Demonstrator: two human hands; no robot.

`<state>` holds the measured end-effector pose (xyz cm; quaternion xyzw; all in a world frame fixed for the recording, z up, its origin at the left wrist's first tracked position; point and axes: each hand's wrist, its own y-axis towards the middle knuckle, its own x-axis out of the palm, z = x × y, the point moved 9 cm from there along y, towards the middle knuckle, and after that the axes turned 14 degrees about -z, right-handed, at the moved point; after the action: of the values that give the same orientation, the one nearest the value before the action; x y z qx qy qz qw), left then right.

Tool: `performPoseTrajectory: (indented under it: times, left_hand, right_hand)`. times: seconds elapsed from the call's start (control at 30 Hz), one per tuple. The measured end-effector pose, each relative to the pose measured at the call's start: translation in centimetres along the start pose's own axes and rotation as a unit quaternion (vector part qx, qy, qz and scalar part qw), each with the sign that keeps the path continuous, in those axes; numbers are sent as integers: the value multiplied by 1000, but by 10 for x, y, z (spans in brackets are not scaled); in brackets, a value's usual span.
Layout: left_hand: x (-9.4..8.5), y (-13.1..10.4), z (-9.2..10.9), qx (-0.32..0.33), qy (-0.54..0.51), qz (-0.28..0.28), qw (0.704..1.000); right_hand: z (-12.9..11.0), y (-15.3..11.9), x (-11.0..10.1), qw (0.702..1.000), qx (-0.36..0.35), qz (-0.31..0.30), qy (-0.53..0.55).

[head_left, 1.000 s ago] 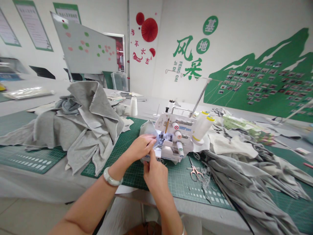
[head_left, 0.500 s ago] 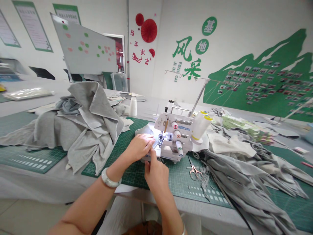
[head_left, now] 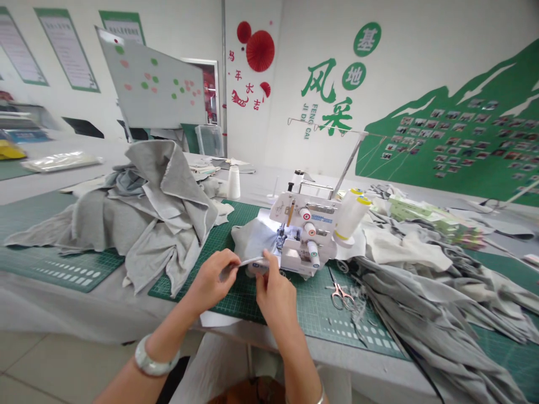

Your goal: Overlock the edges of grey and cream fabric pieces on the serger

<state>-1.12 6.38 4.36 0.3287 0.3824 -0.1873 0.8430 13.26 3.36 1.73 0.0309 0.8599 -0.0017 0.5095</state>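
Fabric (head_left: 251, 240), grey, lies at the lit sewing machine (head_left: 306, 235); the left hand (head_left: 214, 280) pinches its near edge, and the right hand (head_left: 277, 296), thumb and forefinger nearly together, holds that edge too. Scissors (head_left: 338, 290) rest on the green mat (head_left: 312, 307).

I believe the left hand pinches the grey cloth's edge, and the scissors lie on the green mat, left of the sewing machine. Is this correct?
The side is wrong: in the head view, the scissors lie on the green mat to the right of the sewing machine. The left hand pinches the edge of the grey cloth.
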Motion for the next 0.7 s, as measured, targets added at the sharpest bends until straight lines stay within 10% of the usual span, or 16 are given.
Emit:
performPoseTrajectory:
  times: [0.4,0.53,0.6,0.7]
  left_hand:
    - [52,-40,39,-21,54,-246,968]
    - [39,-29,66,45,-71,-333,939]
    - [10,1,72,78,-158,-285,942]
    - [-40,70,42,21,-265,-71,961]
  right_hand:
    - [14,-1,-8,986,-84,40,140]
    - [16,0,-6,983,-100,49,146]
    - [17,-1,-6,982,-106,53,148]
    - [17,-1,-5,982,-108,50,149]
